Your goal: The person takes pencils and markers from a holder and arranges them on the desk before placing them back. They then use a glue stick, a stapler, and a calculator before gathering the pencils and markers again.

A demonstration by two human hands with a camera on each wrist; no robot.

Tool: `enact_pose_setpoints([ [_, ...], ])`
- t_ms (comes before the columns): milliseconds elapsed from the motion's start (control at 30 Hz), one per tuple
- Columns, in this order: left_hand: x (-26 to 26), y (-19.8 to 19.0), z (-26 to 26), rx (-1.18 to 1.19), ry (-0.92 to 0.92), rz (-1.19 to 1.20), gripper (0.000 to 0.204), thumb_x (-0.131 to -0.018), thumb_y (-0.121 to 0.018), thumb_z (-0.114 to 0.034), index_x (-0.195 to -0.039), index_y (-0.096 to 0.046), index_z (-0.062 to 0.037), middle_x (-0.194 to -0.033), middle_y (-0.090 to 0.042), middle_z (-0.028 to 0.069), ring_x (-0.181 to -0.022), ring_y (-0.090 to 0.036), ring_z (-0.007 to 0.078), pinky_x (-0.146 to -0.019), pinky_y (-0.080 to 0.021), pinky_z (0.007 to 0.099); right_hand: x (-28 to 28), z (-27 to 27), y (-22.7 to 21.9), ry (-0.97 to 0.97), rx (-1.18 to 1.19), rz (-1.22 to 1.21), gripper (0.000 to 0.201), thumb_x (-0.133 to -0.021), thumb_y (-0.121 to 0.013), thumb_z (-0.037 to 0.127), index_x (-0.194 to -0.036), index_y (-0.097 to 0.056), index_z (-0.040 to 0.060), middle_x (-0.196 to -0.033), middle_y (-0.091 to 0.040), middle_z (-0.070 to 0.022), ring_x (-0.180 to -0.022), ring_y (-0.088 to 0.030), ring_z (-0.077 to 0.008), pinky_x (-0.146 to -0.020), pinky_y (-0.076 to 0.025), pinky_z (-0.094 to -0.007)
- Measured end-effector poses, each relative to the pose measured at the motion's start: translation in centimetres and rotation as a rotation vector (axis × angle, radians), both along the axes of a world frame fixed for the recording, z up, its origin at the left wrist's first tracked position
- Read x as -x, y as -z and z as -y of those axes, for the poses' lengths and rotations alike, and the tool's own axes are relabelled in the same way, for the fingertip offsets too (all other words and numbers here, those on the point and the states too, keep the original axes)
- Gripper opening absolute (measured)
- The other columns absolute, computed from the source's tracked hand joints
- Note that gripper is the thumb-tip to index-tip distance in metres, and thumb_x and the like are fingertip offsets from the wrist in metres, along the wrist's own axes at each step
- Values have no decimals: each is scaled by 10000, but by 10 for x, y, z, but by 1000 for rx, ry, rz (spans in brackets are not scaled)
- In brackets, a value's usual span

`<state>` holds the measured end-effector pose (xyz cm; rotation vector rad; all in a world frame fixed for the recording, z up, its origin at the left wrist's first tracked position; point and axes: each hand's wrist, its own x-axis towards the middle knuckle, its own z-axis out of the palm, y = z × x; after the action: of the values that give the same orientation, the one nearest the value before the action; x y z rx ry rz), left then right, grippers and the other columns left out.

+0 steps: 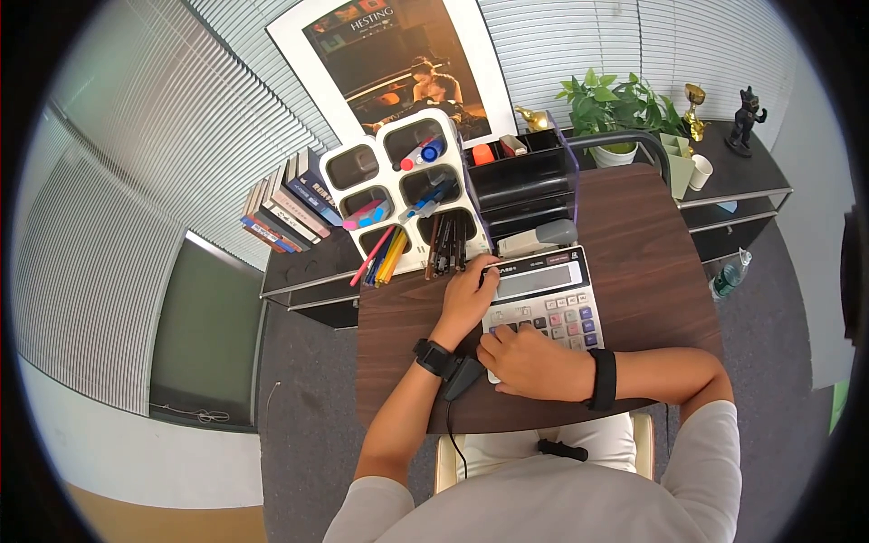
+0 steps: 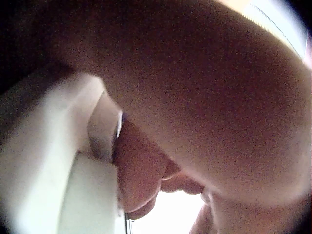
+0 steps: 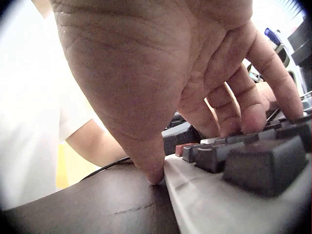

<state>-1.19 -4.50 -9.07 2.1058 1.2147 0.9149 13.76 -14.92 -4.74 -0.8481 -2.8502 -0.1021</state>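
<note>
A large white desktop calculator with a dark-bordered display lies on the brown desk, tilted slightly. My left hand grips its upper left corner, fingers at the top edge and thumb on the side. In the left wrist view the hand fills most of the picture. Over the lower left keys is my right hand. Its fingertips touch dark keys, as the right wrist view shows. The right thumb reaches down to the desk beside the calculator's front edge. The keys under the right hand are hidden.
Behind the calculator lies a grey-and-white cylindrical item. A white pen organizer with pens and pencils stands left of a black desk tray. Books, a potted plant and a paper cup are farther back.
</note>
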Motion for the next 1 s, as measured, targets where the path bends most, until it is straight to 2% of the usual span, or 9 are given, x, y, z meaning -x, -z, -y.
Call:
enact_pose_setpoints([
  [100, 0, -1, 1, 28, -8, -1, 225, -919, -501, -204, -1088, -579, -76, -930, -646, 187, -812, -626, 378, -718, -472, 422, -1, -2, 5, -31, -33, -78, 421, -731, -732, 355, -916, -621, -6, -842, -538, -67, -816, -571, -197, -562, -476, -296],
  [600, -1, -5, 2, 61, -5, 0, 230, -914, -494, -196, -1081, -579, -64, -885, -650, 186, -768, -634, 363, -708, -473, 413, -1, -2, 7, -22, -60, -82, 392, -725, -726, 363, -871, -618, 16, -810, -522, -55, -794, -567, -191, -533, -463, -307],
  [800, -1, -1, 0, 3, 3, 13, 229, -913, -495, -196, -1081, -580, -66, -849, -652, 182, -760, -637, 362, -702, -475, 416, -1, -2, 8, -34, -77, -81, 384, -738, -716, 363, -870, -622, 15, -802, -521, -54, -791, -568, -189, -528, -464, -305],
  [867, 0, -3, 1, 72, -9, 0, 236, -929, -487, -207, -1084, -585, -60, -893, -644, 150, -786, -620, 276, -730, -466, 333, -1, -2, 8, -33, -80, -74, 383, -742, -713, 363, -871, -624, 14, -802, -520, -54, -792, -568, -188, -523, -463, -304],
  [1000, 0, -5, 1, 117, -9, 0, 234, -930, -484, -204, -1084, -585, -61, -912, -648, 157, -800, -622, 287, -738, -467, 338, -1, -2, 8, -30, -77, -63, 383, -751, -707, 366, -873, -631, 11, -806, -522, -56, -793, -567, -188, -516, -467, -302],
])
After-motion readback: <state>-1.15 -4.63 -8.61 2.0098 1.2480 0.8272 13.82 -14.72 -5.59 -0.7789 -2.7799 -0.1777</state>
